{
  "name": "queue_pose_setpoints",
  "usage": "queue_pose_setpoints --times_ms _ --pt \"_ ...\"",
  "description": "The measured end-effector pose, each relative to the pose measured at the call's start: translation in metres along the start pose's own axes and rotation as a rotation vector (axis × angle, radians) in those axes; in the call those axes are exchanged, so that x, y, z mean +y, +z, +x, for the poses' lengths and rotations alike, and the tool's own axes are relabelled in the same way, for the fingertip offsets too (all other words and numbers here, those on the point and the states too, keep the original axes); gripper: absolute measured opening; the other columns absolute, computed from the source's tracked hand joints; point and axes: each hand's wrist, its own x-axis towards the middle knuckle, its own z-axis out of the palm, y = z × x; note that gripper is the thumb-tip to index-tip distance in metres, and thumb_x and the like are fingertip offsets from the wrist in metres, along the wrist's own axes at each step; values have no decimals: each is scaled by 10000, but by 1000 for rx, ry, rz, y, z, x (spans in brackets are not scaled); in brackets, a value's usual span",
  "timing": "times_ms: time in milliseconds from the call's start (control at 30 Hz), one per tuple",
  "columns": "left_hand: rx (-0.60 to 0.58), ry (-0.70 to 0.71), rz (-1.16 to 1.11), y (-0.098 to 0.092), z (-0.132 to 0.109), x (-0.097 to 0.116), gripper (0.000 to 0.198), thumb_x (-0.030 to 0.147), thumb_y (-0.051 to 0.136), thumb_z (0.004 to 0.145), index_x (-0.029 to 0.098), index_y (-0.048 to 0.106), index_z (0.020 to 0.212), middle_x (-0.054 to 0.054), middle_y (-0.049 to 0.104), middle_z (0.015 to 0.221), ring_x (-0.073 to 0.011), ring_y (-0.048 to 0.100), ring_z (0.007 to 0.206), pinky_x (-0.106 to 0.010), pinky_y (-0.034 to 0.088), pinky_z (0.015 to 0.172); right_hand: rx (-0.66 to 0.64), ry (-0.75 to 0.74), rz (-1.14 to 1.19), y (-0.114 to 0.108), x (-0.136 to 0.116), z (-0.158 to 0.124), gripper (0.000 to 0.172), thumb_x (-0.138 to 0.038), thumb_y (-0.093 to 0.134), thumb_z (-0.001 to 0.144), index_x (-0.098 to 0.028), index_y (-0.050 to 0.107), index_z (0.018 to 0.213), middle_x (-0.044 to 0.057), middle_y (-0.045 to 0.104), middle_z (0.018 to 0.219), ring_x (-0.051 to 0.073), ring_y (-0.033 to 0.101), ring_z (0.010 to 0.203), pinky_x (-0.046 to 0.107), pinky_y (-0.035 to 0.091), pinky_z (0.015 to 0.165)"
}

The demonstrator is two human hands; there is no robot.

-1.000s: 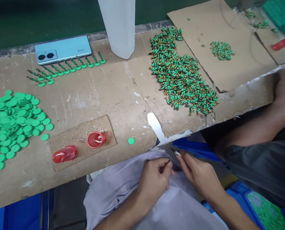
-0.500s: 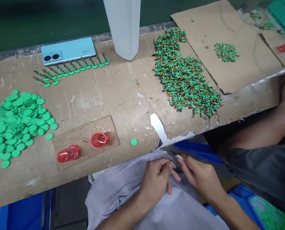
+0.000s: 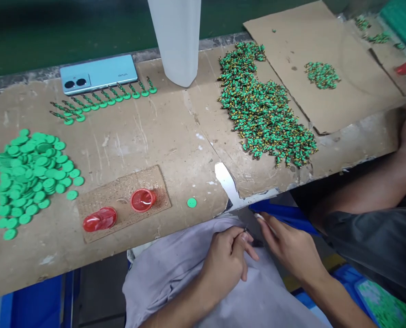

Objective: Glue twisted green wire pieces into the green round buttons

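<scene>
One tiny, thin, dark piece [image 3: 246, 230] is pinched in the fingertips of the left hand [image 3: 226, 257]. The right hand [image 3: 291, 248] is closed on a small white-ended thing [image 3: 259, 217], mostly hidden by the fingers. The hands are near each other but do not touch, maybe held low and close so that small work is steady. The piece looks like a dark speck, too small to tell its shape. Under the left hand lies soft grey cloth [image 3: 170, 269], perhaps to keep clothes clean. Just ahead of the left hand, one flat, round, green disc [image 3: 192, 202] lies alone on the brown cardboard bench cover [image 3: 175, 146]. To its left, two shiny red cups [image 3: 143, 200] sit on a rough brown board [image 3: 109, 198], maybe so drips stay off the bench. Farther left is a heap of flat green discs [image 3: 38, 175]. Far ahead, little dark-and-green figures [image 3: 110, 98] stand tilted on green bases, set in a line, perhaps so they do not tangle. Ahead of the right hand spreads a big pile of tiny green, black and yellow pieces [image 3: 267, 114].
</scene>
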Motion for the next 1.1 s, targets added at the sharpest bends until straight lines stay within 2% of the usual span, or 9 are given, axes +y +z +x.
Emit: queue_pose_setpoints --times_ms 133,267,333,400,533,633,767,1100 --pt "-5 14 -13 -1 2 -4 350 442 448 999 147 625 933 -56 726 730 -70 399 340 -227 276 399 -34 -61 29 1 4 -3 225 -281 476 1111 -155 662 1126 9 750 764 133 709 560 237 477 565" --pt "-8 20 -49 -3 4 -9 363 460 494 993 138 658 971 -18 676 670 -71 343 390 -229 250 437 -9 -19 1 1 6 -2 241 -266 475 1109 -120 667 1110 74 783 851 166 738 590 259 467 529" --pt "-23 16 -92 -3 6 -10 395 509 528 975 136 657 965 -3 650 649 -72 345 412 -229 252 449 -16 -61 35 1 4 -2 235 -280 484 1108 -142 675 1109 56 786 852 149 737 601 240 495 569" --pt "-48 -3 -157 -4 8 -11 458 588 564 938 137 645 949 22 605 605 -68 325 402 -232 236 438 -28 -73 52 2 2 -1 238 -291 486 1109 -160 683 1086 22 764 779 137 715 561 238 484 545" --pt "-142 -86 -327 -6 8 -8 560 698 630 846 139 624 888 44 547 547 -50 256 356 -242 158 401 2 -14 34 2 -2 0 212 -246 498 1097 -129 667 1151 57 785 855 160 735 591 257 479 523" --pt "-196 -124 -448 -9 5 -5 522 660 692 817 144 617 856 44 540 530 -40 218 359 -236 136 402 -7 -63 86 -1 -3 -1 217 -266 484 1104 -162 669 1147 33 783 845 136 730 603 229 519 597" --pt "-240 -148 -554 -13 4 -4 466 589 739 815 138 623 828 53 510 498 -36 174 355 -234 107 396 11 -15 62 -5 0 -2 195 -255 504 1098 -150 664 1132 40 777 839 144 726 597 245 490 566" --pt "-318 -183 -689 -16 4 -6 400 507 773 818 141 614 824 79 444 484 -32 116 361 -218 60 390 1 -18 125 -3 1 -1 188 -265 519 1087 -170 674 1136 30 779 834 149 739 612 225 534 608"
